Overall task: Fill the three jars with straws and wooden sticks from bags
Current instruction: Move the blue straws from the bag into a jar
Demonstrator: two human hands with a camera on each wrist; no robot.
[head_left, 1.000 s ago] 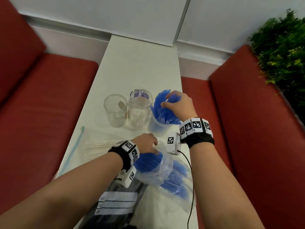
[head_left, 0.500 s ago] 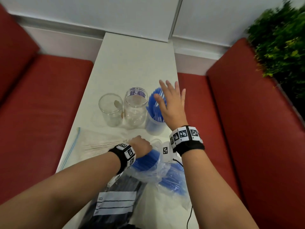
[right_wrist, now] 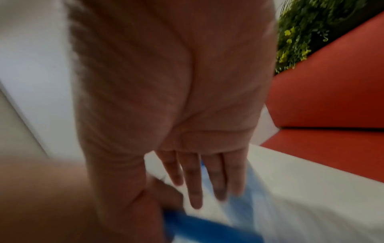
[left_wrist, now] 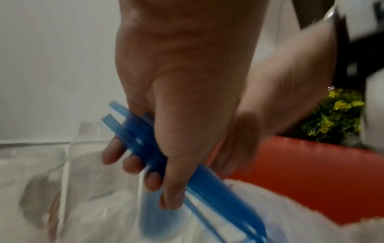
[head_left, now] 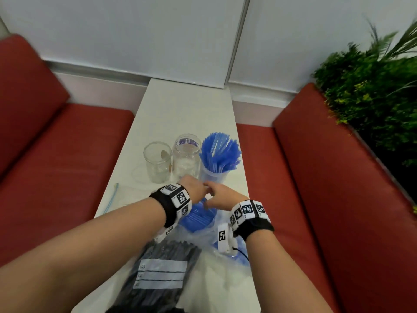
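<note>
Three jars stand in a row on the white table [head_left: 180,109]: an empty left jar [head_left: 158,162], an empty middle jar [head_left: 186,159] and a right jar [head_left: 212,175] packed with blue straws [head_left: 220,152]. Just in front of them my left hand [head_left: 195,188] grips a bundle of blue straws [left_wrist: 133,128] at the mouth of a clear bag [head_left: 203,231]; its fingers [left_wrist: 130,166] curl round the bundle. My right hand [head_left: 222,195] is right beside it, fingers [right_wrist: 193,184] straight and pointing down at the bag, holding nothing.
A bag of black straws [head_left: 162,274] with a white label lies near me. A clear zip bag of wooden sticks [head_left: 126,195] lies left of my left wrist. Red bench cushions [head_left: 56,166] flank the narrow table, and a green plant [head_left: 372,98] stands at the right.
My right hand has left the straw-filled jar and come back down to the bag beside my left hand. The left hand kept its grip on the blue straws.
</note>
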